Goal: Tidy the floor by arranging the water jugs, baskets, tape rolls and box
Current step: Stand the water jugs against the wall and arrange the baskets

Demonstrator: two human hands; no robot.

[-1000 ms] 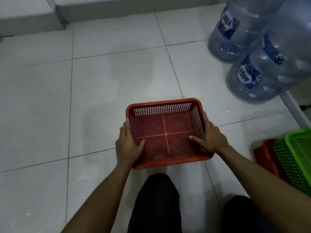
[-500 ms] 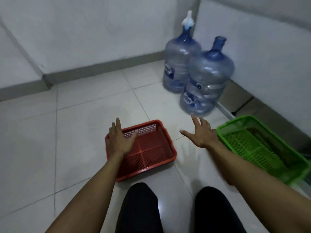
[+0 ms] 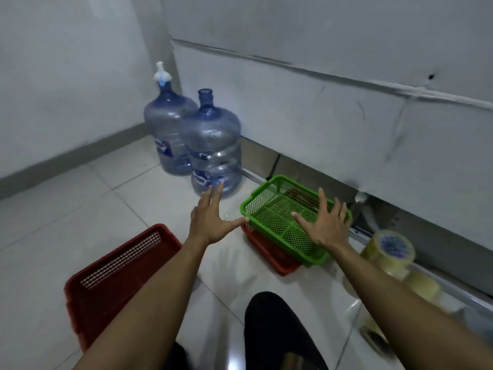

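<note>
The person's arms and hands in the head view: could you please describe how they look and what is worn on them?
Both forearms are bare up to the frame edge, with no sleeves in view. The left hand and right hand wear no gloves, and no rings, watch or bracelets are visible. No markings show. Below the arms, the legs are covered in dark trousers.

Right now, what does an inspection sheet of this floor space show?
Surface: white tiled floor, glossy.
Job's things: two clear blue plastic water jugs upright in the corner; green mesh plastic basket nested on a red one; separate red mesh plastic basket near left.
Clutter: yellowish tape rolls by the right wall.
Hands: left hand and right hand open, fingers spread, reaching at the green basket.
Cables: nothing seen.
Surroundings: pale walls.
</note>
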